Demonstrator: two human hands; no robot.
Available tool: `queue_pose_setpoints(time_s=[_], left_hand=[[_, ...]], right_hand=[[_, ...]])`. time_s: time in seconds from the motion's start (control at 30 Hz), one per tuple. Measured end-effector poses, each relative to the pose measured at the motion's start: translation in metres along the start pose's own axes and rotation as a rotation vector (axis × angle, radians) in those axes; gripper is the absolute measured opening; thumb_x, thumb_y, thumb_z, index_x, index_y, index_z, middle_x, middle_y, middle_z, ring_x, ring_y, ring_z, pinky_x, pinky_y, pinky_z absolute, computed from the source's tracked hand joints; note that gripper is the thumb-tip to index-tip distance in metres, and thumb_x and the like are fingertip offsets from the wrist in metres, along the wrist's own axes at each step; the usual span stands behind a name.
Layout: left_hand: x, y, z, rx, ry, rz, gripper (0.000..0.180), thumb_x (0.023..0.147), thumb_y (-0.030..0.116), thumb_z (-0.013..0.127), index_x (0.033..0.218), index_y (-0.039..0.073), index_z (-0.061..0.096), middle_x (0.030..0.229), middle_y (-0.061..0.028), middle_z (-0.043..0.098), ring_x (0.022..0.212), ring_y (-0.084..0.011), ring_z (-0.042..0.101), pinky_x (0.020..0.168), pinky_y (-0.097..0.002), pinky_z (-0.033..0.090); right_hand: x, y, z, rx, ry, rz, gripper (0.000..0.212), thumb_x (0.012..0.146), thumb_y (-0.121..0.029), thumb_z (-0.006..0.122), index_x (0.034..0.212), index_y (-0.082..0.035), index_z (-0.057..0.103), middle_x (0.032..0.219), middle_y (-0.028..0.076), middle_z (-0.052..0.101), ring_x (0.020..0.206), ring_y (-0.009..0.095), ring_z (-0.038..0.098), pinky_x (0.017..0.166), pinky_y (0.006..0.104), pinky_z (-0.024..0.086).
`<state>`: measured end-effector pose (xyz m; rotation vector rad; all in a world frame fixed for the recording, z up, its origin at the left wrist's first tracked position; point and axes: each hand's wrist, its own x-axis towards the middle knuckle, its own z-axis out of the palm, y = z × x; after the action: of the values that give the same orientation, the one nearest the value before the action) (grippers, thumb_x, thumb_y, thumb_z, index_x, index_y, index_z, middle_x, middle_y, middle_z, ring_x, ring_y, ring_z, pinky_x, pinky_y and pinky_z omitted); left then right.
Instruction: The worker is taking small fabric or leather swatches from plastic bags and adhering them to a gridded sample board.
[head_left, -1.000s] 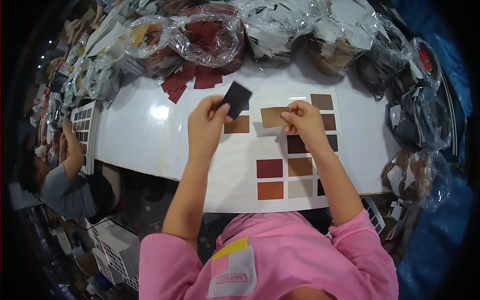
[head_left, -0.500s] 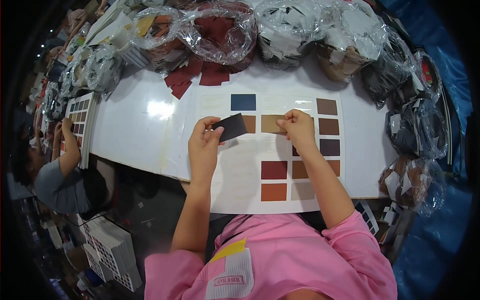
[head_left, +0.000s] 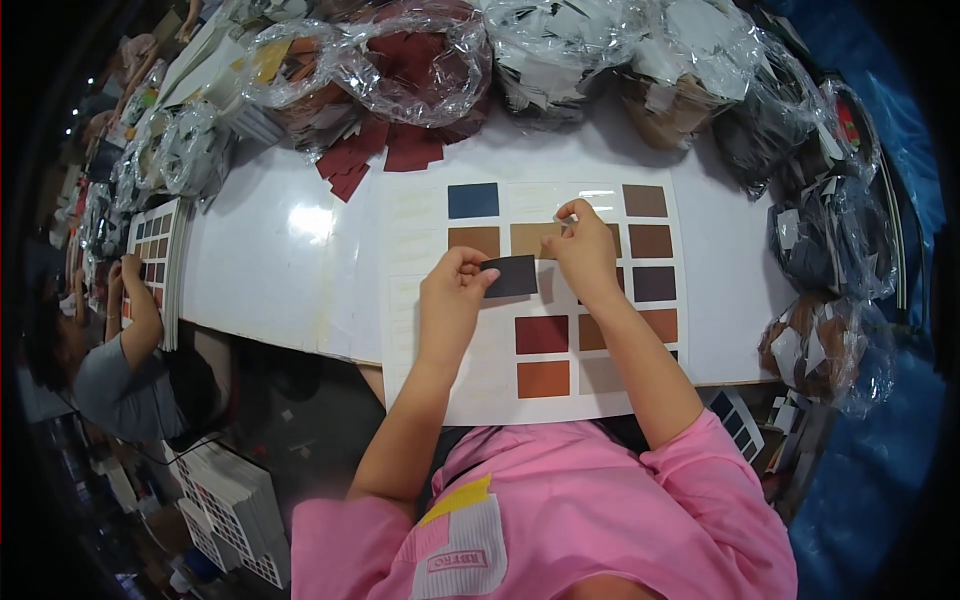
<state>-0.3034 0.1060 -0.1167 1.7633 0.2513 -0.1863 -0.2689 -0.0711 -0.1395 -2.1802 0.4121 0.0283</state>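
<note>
A white sample sheet (head_left: 450,390) with rows of coloured swatches lies on the table before me. My left hand (head_left: 452,300) pinches a dark grey swatch (head_left: 513,277) by its left end, over the middle of the sheet. Just above that, a tan swatch (head_left: 527,240) sits on the sheet. The thumb of my right hand (head_left: 587,255) is at its right end, with the index finger curled and apart from the thumb. A brown swatch (head_left: 472,241) lies to its left, partly behind my left hand, and a blue swatch (head_left: 472,201) is above. My right hand and forearm hide some swatches.
Clear plastic bags of swatches, among them a dark red bag (head_left: 415,60) and a grey-white bag (head_left: 560,70), line the table's back. Loose red swatches (head_left: 350,160) lie before them. At left a co-worker (head_left: 130,370) handles stacked swatch sheets (head_left: 172,270). More sheets (head_left: 235,510) are piled below.
My left hand has moved right and slightly nearer me with the dark grey swatch, uncovering the brown one. My right hand's index finger has lifted off the tan swatch.
</note>
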Motion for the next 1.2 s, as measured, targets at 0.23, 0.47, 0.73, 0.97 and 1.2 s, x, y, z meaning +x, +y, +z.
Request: queue_pose_setpoints(time_s=[0.23, 0.47, 0.73, 0.97, 1.2], left_hand=[[-0.009, 0.001, 0.027, 0.139, -0.06, 0.031, 0.019, 0.079, -0.002, 0.069, 0.096, 0.0, 0.06, 0.077, -0.0017, 0.056, 0.067, -0.0069, 0.052, 0.063, -0.021, 0.044], [-0.016, 0.0, 0.033, 0.208, -0.048, 0.067, 0.015, 0.083, 0.0, 0.066, 0.096, 0.0, 0.058, 0.075, -0.0058, 0.058, 0.067, -0.011, 0.054, 0.063, -0.0251, 0.046], [-0.016, 0.0, 0.036, 0.231, -0.058, 0.087, 0.016, 0.083, -0.001, 0.065, 0.097, 0.0, 0.058, 0.075, -0.0064, 0.059, 0.065, -0.012, 0.054, 0.062, -0.0254, 0.046], [-0.016, 0.003, 0.039, 0.246, -0.051, 0.109, 0.017, 0.081, -0.002, 0.066, 0.096, 0.0, 0.057, 0.074, -0.0093, 0.059, 0.063, -0.0139, 0.055, 0.06, -0.0271, 0.046], [-0.019, -0.002, 0.041, 0.26, -0.049, 0.09, 0.017, 0.081, -0.001, 0.067, 0.096, 0.0, 0.058, 0.074, -0.0064, 0.057, 0.064, -0.0124, 0.052, 0.061, -0.0254, 0.045]], right_hand=[[0.004, 0.004, -0.002, 0.033, -0.028, 0.0, 0.032, 0.073, -0.006, 0.072, 0.099, -0.004, 0.055, 0.061, 0.004, 0.053, 0.058, 0.015, 0.052, 0.057, 0.0314, 0.042], [0.0, 0.004, -0.003, -0.005, -0.011, -0.008, 0.034, 0.072, -0.008, 0.075, 0.1, -0.004, 0.055, 0.062, 0.005, 0.054, 0.059, 0.018, 0.054, 0.058, 0.0331, 0.043], [0.002, 0.008, 0.001, -0.012, -0.008, -0.007, 0.034, 0.072, -0.009, 0.075, 0.099, -0.004, 0.055, 0.065, 0.005, 0.055, 0.062, 0.019, 0.055, 0.059, 0.0335, 0.043], [0.008, 0.01, -0.003, 0.023, -0.012, -0.056, 0.033, 0.073, -0.012, 0.075, 0.098, -0.002, 0.056, 0.064, 0.004, 0.056, 0.057, 0.015, 0.054, 0.055, 0.031, 0.043], [0.006, 0.015, -0.024, 0.416, -0.119, 0.098, 0.022, 0.082, -0.013, 0.068, 0.093, -0.001, 0.055, 0.064, 0.003, 0.058, 0.05, 0.01, 0.049, 0.051, 0.0247, 0.04]])
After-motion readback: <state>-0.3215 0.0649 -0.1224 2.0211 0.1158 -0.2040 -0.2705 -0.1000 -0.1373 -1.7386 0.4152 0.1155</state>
